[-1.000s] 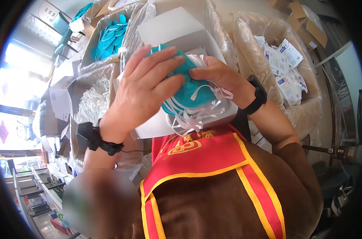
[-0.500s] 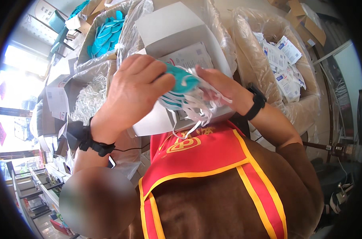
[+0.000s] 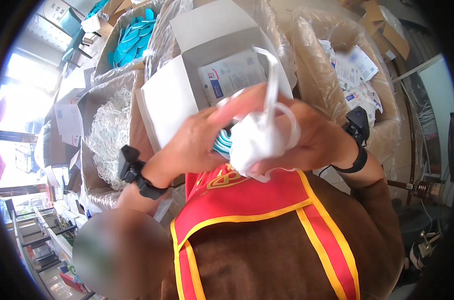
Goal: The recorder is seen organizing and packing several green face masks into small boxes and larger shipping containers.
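A stack of folded face masks [image 3: 259,145], white side and white ear loops toward me, is held between my two hands above the red apron bib. Its layered teal edges [image 3: 222,142] show beside my left palm. My left hand [image 3: 197,137] is closed round the stack from the left. On the right, my right hand [image 3: 314,137] grips the white side and the loops, its fingers partly hidden and blurred. One loop sticks up over the white carton [image 3: 169,95], which stands open just beyond. Inside that carton lie flat white packets [image 3: 232,75].
Left of the carton, a plastic-lined box holds a heap of white ear loops [image 3: 109,140]. Behind it, another lined box contains teal mask pieces [image 3: 132,42]. To the right, a lined carton [image 3: 312,65] holds white printed packets [image 3: 349,75].
The mask stack has turned from teal side to white side and moved right and toward me. My left hand moved right and lower, uncovering the carton's left flap; my right hand shifted right.
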A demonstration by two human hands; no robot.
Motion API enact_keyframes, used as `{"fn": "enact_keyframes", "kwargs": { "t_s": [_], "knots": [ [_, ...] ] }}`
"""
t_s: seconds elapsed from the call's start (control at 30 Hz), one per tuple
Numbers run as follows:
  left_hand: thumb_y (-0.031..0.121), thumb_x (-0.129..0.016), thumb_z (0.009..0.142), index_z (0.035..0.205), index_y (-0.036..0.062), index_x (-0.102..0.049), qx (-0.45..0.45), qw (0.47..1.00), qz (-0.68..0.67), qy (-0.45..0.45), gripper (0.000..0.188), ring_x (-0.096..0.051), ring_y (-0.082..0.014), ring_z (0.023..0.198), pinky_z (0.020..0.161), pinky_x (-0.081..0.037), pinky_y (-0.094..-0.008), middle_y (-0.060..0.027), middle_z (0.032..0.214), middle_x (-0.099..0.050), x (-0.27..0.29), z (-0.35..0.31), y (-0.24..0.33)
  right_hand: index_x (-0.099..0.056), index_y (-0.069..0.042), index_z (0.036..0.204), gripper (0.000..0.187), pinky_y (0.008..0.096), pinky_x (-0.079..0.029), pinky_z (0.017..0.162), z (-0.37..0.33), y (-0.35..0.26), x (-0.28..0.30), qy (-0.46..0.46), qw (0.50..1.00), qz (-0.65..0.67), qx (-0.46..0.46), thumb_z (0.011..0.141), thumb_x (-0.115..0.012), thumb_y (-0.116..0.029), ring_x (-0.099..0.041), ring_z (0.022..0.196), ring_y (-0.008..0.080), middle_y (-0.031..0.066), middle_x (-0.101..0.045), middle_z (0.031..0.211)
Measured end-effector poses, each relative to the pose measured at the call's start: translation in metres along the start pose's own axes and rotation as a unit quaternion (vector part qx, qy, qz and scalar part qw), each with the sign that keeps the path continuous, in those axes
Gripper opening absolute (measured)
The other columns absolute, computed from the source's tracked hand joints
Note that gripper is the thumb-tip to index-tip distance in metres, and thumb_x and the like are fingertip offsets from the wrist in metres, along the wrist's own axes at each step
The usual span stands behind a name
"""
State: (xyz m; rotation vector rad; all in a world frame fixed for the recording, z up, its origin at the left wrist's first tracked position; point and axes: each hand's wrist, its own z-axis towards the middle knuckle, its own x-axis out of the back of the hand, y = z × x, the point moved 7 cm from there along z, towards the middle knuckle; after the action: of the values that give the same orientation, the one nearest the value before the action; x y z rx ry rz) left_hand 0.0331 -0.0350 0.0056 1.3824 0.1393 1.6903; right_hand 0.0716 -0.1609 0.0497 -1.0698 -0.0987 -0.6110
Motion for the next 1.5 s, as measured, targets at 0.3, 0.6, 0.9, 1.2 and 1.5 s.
{"fn": "enact_keyframes", "kwargs": {
  "t_s": [0.3, 0.6, 0.9, 1.2, 1.5],
  "knots": [
    [0.012, -0.065, 0.055, 0.070, 0.0096, -0.055, -0.088, 0.986, 0.106, -0.090, 0.018, -0.057, -0.0243, 0.065, 0.058, -0.049, -0.0389, -0.0036, 0.069, -0.052, 0.025, -0.021, 0.071, -0.061, -0.003, 0.088, 0.014, 0.0386, -0.046, 0.073, -0.016, -0.041, -0.029, -0.188, 0.947, 0.259, -0.011, 0.082, -0.072, -0.010, -0.060, 0.079, 0.0291, 0.0109, -0.063, 0.089],
    [0.012, -0.066, 0.054, 0.072, 0.0087, -0.049, 0.037, 0.961, 0.247, -0.115, 0.025, -0.052, -0.0270, 0.061, 0.049, -0.042, -0.0393, -0.0061, 0.068, -0.045, 0.077, -0.030, 0.042, -0.062, -0.001, 0.101, 0.032, 0.0297, -0.052, 0.069, -0.056, -0.015, 0.034, -0.029, 0.942, 0.219, -0.254, 0.082, -0.075, -0.023, -0.065, 0.077, 0.0172, 0.0085, -0.068, 0.090],
    [0.005, -0.065, 0.058, 0.077, 0.0102, -0.052, -0.025, 0.898, 0.438, -0.026, 0.023, -0.052, -0.0246, 0.067, 0.054, -0.046, -0.0353, -0.0043, 0.071, -0.046, 0.084, 0.023, 0.044, -0.056, -0.003, 0.109, 0.045, 0.0212, -0.052, 0.052, -0.028, 0.119, 0.043, 0.206, 0.846, 0.401, -0.286, 0.086, -0.067, -0.041, -0.061, 0.069, 0.0085, 0.0062, -0.061, 0.090],
    [0.002, -0.067, 0.053, 0.080, 0.0065, -0.049, -0.057, 0.880, 0.471, -0.014, 0.033, -0.053, -0.0303, 0.073, 0.058, -0.045, -0.0404, -0.0085, 0.076, -0.047, 0.076, 0.053, 0.042, -0.059, -0.002, 0.110, 0.043, 0.0234, -0.049, 0.049, 0.009, 0.088, -0.040, -0.028, 0.914, 0.365, -0.175, 0.081, -0.073, -0.029, -0.062, 0.072, 0.0103, 0.0105, -0.065, 0.093],
    [0.010, -0.072, 0.062, 0.088, 0.0053, -0.056, 0.137, 0.978, 0.146, -0.057, 0.031, -0.058, -0.0369, 0.075, 0.064, -0.048, -0.0412, -0.0135, 0.080, -0.058, 0.039, 0.006, -0.012, -0.067, -0.001, 0.103, 0.023, 0.0293, -0.047, 0.084, -0.022, 0.032, 0.015, 0.084, 0.984, 0.138, -0.080, 0.080, -0.070, -0.006, -0.057, 0.103, 0.0208, 0.0105, -0.059, 0.114]
  ]
}}
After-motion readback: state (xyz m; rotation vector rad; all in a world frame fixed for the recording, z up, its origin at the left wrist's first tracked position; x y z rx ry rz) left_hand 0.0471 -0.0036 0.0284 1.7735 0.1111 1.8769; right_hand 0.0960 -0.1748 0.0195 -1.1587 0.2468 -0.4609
